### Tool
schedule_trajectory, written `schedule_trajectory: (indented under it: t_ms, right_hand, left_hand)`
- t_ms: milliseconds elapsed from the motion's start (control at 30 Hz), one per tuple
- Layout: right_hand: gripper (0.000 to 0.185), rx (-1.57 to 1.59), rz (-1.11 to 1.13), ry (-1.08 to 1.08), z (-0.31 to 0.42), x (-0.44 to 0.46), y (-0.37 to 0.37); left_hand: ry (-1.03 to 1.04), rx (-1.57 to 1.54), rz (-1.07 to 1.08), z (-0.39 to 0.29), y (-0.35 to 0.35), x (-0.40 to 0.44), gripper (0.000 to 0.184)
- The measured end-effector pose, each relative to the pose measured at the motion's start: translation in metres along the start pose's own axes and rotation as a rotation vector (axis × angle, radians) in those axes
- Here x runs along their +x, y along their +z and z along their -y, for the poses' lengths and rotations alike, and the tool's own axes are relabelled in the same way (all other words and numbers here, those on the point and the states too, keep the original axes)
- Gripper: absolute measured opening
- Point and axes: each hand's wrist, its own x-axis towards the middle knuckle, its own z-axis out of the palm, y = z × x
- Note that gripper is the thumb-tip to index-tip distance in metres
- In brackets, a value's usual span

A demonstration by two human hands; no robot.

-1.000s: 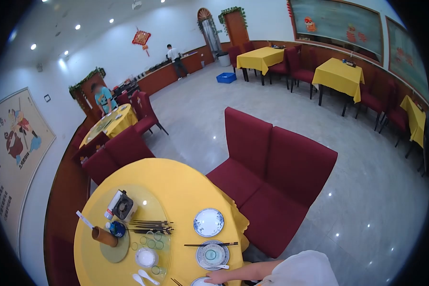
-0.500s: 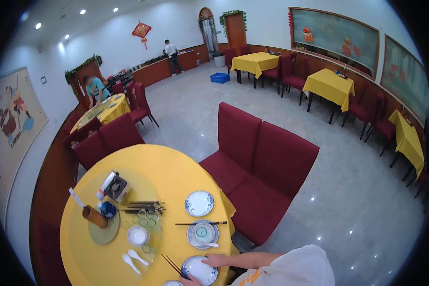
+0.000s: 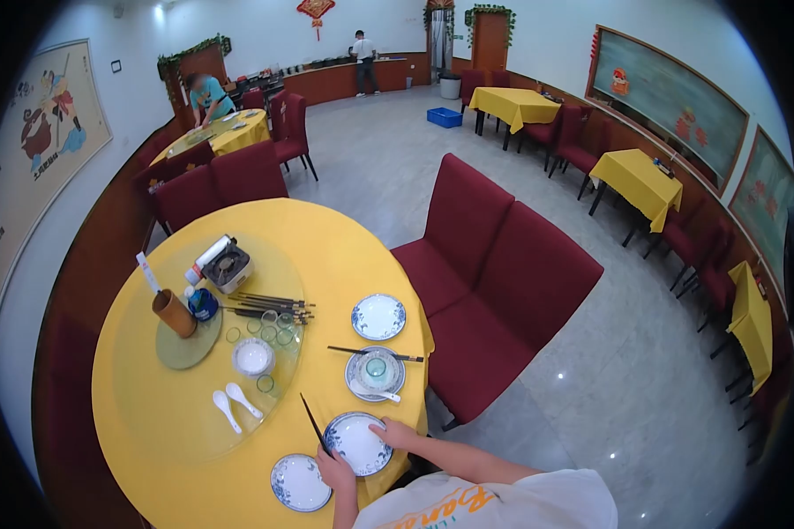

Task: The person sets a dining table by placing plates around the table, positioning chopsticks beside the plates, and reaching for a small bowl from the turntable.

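My left hand [image 3: 336, 469] is closed around a pair of dark chopsticks [image 3: 316, 425], beside the left rim of a blue-patterned white plate [image 3: 360, 443]. The fingers of my right hand [image 3: 397, 434] grip that plate's right rim. Another such plate [image 3: 301, 483] lies just left of my left hand, and one more [image 3: 378, 316] lies farther up the table. Between them is a place setting with a plate, a bowl holding a green-tinted glass [image 3: 377, 367], chopsticks across the top [image 3: 375, 353] and a white spoon [image 3: 379, 395].
The round yellow-covered table [image 3: 326, 238] has a glass turntable with a portable stove [image 3: 227, 268], a brown holder [image 3: 175, 314], chopsticks, glasses, bowls and spoons. Red chairs [image 3: 485, 317] stand to the right. Two other people [image 3: 206, 95] are farther back, one at a table, one at a counter.
My left hand has come into view with chopsticks in it. The view has shifted, so the table shows more fully. My right hand stays at the plate's rim.
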Motion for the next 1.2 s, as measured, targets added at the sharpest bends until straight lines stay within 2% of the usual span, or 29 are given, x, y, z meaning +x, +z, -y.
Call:
schedule_trajectory:
  t_ms: [433, 733, 1033, 1200]
  right_hand:
    - [0.063, -0.032, -0.035, -0.013, 0.004, 0.001, 0.000]
    - [0.069, 0.072, 0.190, 0.028, 0.013, 0.000, -0.018]
    - [0.065, 0.107, 0.272, -0.074, -0.001, 0.012, -0.018]
    - [0.062, 0.101, 0.210, -0.102, -0.014, 0.012, -0.011]
  left_hand:
    - [-0.014, -0.050, -0.007, 0.000, -0.004, 0.000, 0.036]
    - [-0.027, -0.126, -0.042, 0.011, 0.008, -0.002, 0.035]
    - [-0.044, -0.146, -0.065, 0.011, 0.008, -0.002, 0.037]
    - [-0.041, -0.161, -0.098, 0.008, 0.008, -0.004, 0.035]
